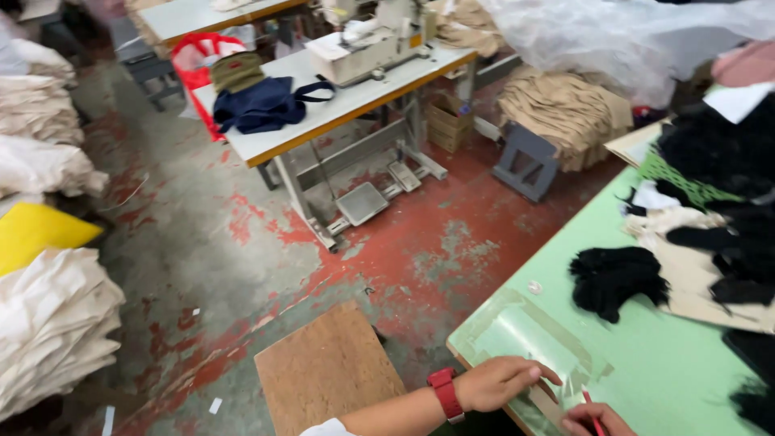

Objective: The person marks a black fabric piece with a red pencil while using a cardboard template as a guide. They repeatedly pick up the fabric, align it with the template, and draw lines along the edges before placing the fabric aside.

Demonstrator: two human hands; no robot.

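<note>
Floor [202, 242] of worn grey and red concrete fills most of the view, with stacked cream fabric [48, 323] along one side. Beyond stands a white sewing table [355, 105] carrying a sewing machine [371, 40] and a navy bag [266, 105]. Nearer, a green worktable [646, 355] holds black fluffy pieces [617, 278]. At its corner, the left hand [504, 381], a red watch [446, 394] on its wrist, lies flat with fingers loose on a clear taped template [533, 339]. The right hand [593, 420] pinches a thin red pencil [588, 397], tip near the template, seemingly at a marking step.
</note>
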